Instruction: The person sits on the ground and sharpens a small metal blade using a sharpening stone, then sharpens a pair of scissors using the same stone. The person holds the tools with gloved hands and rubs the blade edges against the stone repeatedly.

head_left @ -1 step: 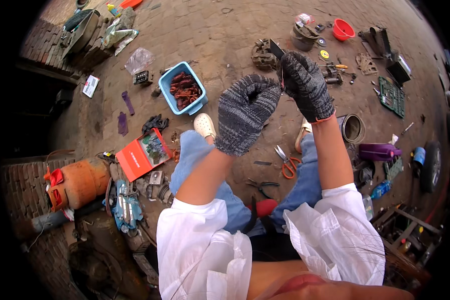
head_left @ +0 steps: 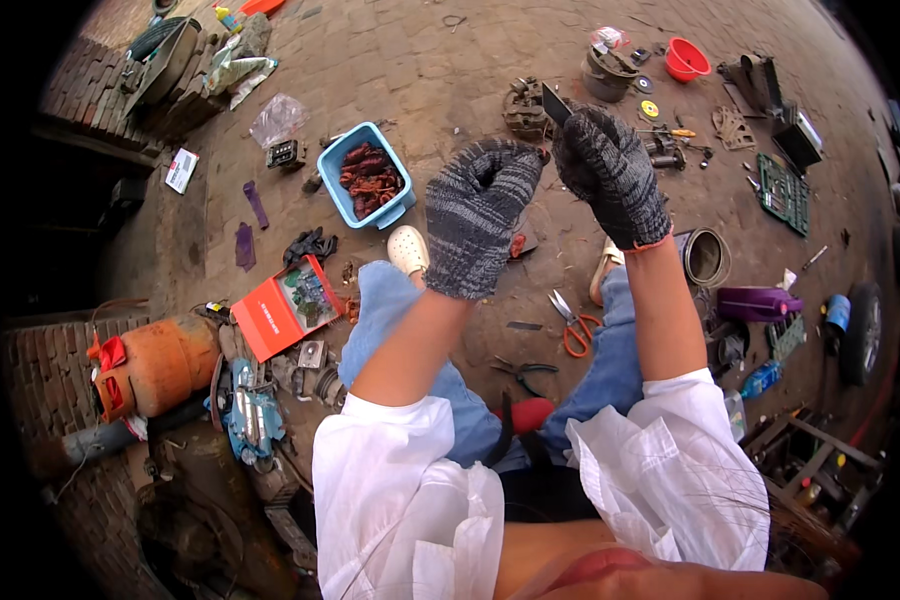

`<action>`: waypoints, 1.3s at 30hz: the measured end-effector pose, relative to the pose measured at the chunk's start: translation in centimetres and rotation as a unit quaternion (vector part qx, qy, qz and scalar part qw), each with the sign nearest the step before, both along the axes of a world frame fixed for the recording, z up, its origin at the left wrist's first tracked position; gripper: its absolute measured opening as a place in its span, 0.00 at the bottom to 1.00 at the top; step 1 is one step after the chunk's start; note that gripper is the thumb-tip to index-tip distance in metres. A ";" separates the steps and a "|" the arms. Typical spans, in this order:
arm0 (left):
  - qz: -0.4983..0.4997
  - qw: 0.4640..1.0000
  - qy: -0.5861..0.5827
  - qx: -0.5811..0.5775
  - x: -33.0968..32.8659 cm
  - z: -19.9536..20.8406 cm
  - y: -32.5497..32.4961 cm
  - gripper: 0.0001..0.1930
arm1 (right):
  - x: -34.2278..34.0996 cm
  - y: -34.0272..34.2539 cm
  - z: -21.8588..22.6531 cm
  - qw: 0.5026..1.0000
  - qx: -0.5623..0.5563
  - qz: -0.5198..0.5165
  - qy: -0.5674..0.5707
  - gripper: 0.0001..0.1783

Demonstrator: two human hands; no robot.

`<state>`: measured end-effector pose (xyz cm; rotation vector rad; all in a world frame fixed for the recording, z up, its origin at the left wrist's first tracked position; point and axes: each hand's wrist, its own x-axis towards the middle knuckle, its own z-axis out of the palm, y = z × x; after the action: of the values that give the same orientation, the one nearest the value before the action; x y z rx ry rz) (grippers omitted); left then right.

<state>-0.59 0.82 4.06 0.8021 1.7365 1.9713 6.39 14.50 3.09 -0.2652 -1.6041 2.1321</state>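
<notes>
My left hand (head_left: 482, 215), in a grey-black knitted glove, is raised in front of me with thumb and fingers closed in a pinch. A tiny reddish bit (head_left: 543, 155) shows at its fingertips, too small to name. My right hand (head_left: 612, 175), gloved alike, is closed just to the right, with a small gap between the hands. Out of its fist sticks a dark flat blade (head_left: 555, 105), pointing up and left. Below the left hand, partly hidden by it, a reddish piece (head_left: 517, 245) lies on the ground.
A blue tub (head_left: 402, 212) of reddish-brown pieces stands at left. Between my legs lie orange-handled scissors (head_left: 576, 335) and pliers (head_left: 523, 374). An open red box (head_left: 270, 322) and orange gas cylinder (head_left: 165, 368) are at left; a green tool case (head_left: 782, 195) is at right.
My left hand has moved slightly left, away from the right hand, opening a gap between them. The reddish piece on the ground below has come into view. My right hand has barely shifted.
</notes>
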 end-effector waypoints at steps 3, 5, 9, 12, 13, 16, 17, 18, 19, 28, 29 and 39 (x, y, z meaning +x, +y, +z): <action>0.036 0.995 -0.097 0.002 -1.5 -0.3 0.1 0.08 | 0.0 -0.8 0.0 0.996 0.080 -0.022 -0.044 0.13; 0.037 0.993 -0.109 0.001 -1.4 -0.5 -0.2 0.08 | 0.1 -1.2 0.3 0.981 0.184 -0.004 -0.053 0.13; 0.027 0.985 -0.168 0.017 -0.9 -0.1 -0.4 0.07 | 0.1 -1.7 0.8 0.960 0.278 0.010 -0.036 0.15; 0.013 0.987 -0.158 0.013 -1.0 -0.2 -0.4 0.08 | 0.1 -1.5 0.9 0.968 0.243 0.024 -0.049 0.16; 0.014 0.985 -0.167 0.029 -1.0 -0.3 -0.4 0.08 | 0.1 -1.4 0.9 0.972 0.226 0.029 -0.054 0.16; 0.010 0.978 -0.197 0.069 -1.0 -0.7 -0.4 0.08 | 0.1 -1.8 1.0 0.986 0.160 0.035 -0.041 0.16; 0.003 0.974 -0.211 0.076 -1.2 -0.8 -0.5 0.08 | 0.0 -1.9 1.0 0.990 0.136 0.034 -0.033 0.16; -0.004 0.971 -0.225 0.084 -1.3 -0.9 -0.5 0.09 | 0.0 -1.9 1.0 0.990 0.127 0.040 -0.038 0.16; -0.006 0.970 -0.230 0.080 -1.3 -1.0 -0.5 0.08 | 0.0 -1.9 1.0 0.991 0.118 0.045 -0.044 0.16; -0.018 0.956 -0.280 0.088 -1.4 -1.3 -0.3 0.08 | -0.3 -1.8 1.0 0.978 0.185 0.049 -0.079 0.14; -0.025 0.957 -0.272 0.096 -1.4 -1.5 -0.3 0.08 | -0.3 -1.7 1.0 0.978 0.190 0.048 -0.076 0.14; -0.017 0.967 -0.241 0.082 -1.2 -0.6 -0.7 0.09 | -0.3 -1.8 0.7 0.962 0.265 0.018 -0.068 0.15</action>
<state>-1.77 0.09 3.50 0.3498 1.2820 2.0865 6.08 12.75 3.82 -0.2085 -2.1970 1.6507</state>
